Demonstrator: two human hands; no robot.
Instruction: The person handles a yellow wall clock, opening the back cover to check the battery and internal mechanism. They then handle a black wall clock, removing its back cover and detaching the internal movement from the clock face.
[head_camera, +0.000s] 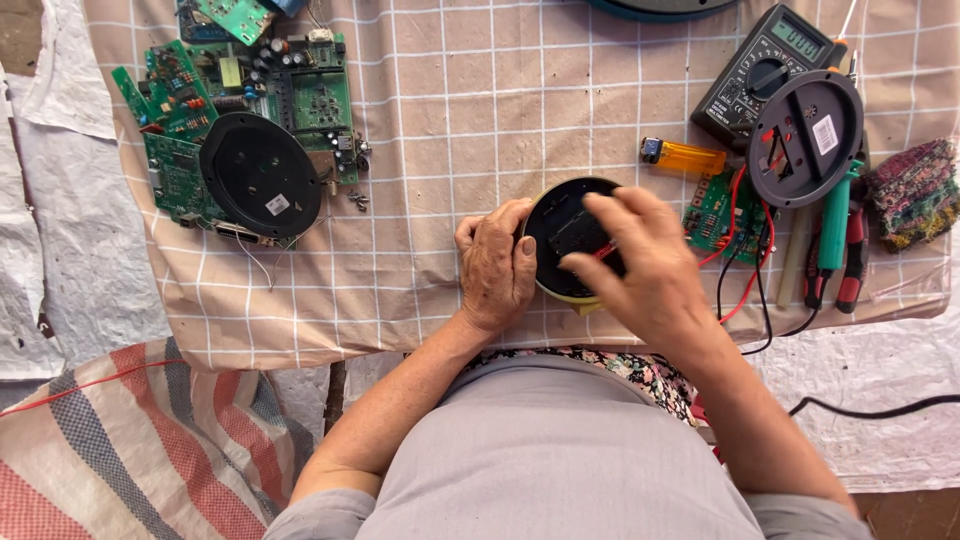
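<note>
Three black round covers on the table (450, 120): one round shell (562, 228) at centre, gripped by left hand (496, 268); right hand (645, 262) fingers pinched inside it on red wire (604, 251)

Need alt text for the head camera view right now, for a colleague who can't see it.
A person's left hand steadies a round black device with a yellow rim on a checked beige cloth while the right hand works over it with fingers curled. Green circuit boards lie far left; a black multimeter and orange lighter sit right.
</note>
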